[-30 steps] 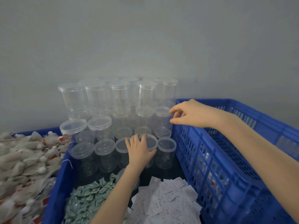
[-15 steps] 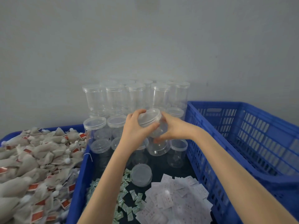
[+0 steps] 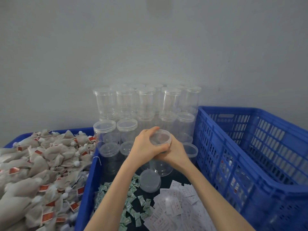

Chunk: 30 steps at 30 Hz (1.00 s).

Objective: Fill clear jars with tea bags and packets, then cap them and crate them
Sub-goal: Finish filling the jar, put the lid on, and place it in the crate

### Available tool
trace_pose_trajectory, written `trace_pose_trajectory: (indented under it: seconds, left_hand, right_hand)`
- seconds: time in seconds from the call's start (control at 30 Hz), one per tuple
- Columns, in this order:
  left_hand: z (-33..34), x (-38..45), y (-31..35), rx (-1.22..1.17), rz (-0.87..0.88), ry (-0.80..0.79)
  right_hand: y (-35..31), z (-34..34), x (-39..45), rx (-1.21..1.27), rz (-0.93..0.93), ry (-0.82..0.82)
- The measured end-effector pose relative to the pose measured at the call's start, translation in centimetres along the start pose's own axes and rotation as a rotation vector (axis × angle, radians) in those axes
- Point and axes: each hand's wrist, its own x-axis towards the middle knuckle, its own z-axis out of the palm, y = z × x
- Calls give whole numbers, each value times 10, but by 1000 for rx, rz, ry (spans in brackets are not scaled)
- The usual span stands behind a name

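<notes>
The clear round plastic jar (image 3: 161, 148) is upright in mid-picture. The left hand (image 3: 146, 147) curls around its lid, the right hand (image 3: 175, 152) wraps its side. Capped jars crowd at 12 o'clock; a blue plastic crate (image 3: 250, 157) stands at 3 o'clock.

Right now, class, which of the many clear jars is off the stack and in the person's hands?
The jar in front of the stack, gripped by the left hand at its lid and the right hand round its body. The stacked jars stand untouched.
</notes>
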Motion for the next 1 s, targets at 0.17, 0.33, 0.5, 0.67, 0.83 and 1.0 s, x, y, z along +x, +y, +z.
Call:
trace_pose_trajectory:
  seconds: [0.17,0.33,0.5,0.67,0.83,1.0]
  left_hand:
    - [34,-15,9,144,-187,386]
    - [30,-17,9,338,-145,238]
    - [-26,-9,1,185,71,-427]
    - [3,-14,12,394,-98,66]
    - [1,-16,4,96,-68,-302]
    - [-18,-12,-1,348,-28,-307]
  right_hand:
    - [-6,31,-24,314,52,287]
    - [-2,34,-30,564,113,262]
    - [1,17,-34,227,47,17]
    - [-5,31,-37,140,-30,201]
    - [6,24,-40,124,-26,156]
    - [8,22,-45,216,75,183]
